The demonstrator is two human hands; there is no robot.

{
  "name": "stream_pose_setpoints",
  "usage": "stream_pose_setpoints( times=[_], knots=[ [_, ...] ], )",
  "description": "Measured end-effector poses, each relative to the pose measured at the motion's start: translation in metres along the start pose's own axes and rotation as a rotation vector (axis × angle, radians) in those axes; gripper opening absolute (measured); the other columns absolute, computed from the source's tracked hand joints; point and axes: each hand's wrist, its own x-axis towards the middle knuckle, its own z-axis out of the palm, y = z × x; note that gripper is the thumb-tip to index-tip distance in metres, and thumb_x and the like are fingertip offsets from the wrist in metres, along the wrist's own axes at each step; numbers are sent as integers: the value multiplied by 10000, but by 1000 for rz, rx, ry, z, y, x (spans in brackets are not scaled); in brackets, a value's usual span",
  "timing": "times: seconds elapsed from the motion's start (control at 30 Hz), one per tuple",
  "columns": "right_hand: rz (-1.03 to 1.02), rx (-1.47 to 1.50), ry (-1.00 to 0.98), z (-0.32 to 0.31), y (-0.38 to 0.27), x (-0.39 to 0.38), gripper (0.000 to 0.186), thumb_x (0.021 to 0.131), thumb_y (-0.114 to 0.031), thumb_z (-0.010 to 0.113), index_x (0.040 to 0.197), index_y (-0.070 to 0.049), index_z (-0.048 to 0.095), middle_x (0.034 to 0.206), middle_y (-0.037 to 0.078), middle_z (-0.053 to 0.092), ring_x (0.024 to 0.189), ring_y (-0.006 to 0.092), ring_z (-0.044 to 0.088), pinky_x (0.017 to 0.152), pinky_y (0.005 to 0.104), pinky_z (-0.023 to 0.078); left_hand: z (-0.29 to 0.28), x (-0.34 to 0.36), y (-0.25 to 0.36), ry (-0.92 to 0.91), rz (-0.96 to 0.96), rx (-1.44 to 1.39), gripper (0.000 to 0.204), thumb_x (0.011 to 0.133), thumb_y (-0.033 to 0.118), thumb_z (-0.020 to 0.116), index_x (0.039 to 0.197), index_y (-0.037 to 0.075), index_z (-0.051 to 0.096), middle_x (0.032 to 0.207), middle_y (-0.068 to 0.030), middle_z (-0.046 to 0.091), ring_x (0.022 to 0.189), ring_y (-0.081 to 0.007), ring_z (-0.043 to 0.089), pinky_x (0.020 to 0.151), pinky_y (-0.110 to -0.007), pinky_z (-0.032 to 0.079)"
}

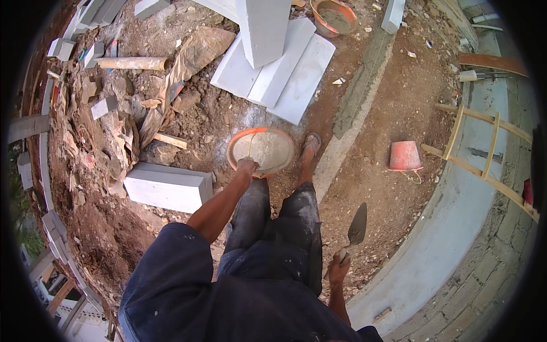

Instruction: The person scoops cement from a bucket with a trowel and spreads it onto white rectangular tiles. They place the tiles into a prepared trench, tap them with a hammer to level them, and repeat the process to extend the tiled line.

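Note:
My left hand point(247, 167) grips the thin handle of an orange bucket point(236, 134), held in front of my legs; pale grey wet mix point(265, 149) is inside it. My right hand point(340, 263) is closed round the handle of a pointed trowel point(357, 227), whose grey blade is held out to my right over the dirt. A white block point(165, 185) lies on the ground left of the bucket. My right foot point(309, 147), in a sandal, is beside the bucket's right side.
Stacked white blocks and slabs point(299, 80) lie ahead, near another bucket point(332, 14). A grey mortar strip point(359, 85) runs along the right. Beyond it stand an overturned red bucket point(404, 155) and a wooden ladder point(487, 165) by a block wall. Rubble point(119, 131) covers the left.

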Motion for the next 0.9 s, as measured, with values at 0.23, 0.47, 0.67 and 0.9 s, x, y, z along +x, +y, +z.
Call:
stream_pose_setpoints(
  times=[0.23,0.47,0.67,0.9],
  knots=[
    [-169,-360,-317,-39,-90,198,247,960,-258,585,1052,-31,549,728,13,529,534,88,514,464,256,431,54,35,28,154,-184,78,92,727,20,598,787,34,666,675,-60,602,590,-175,554,529,-340,449],
    [51,-406,-444,-28,-157,253,431,944,-289,567,1251,13,533,856,155,634,716,222,638,644,367,500,81,44,57,211,-195,258,68,703,62,622,744,20,655,670,-58,602,605,-134,539,551,-332,446],
    [7,-311,-527,9,-206,271,448,948,-288,549,1264,29,525,868,135,633,654,177,620,579,339,499,51,62,-8,-66,52,1058,174,747,199,707,903,131,742,911,-48,714,847,-201,677,751,-336,534],
    [189,-183,-540,16,-214,301,451,953,-265,557,1280,42,508,827,100,603,634,156,580,567,309,483,32,64,-46,100,-191,643,213,740,173,738,918,55,727,875,-112,700,833,-269,669,788,-370,516]
  ],
)
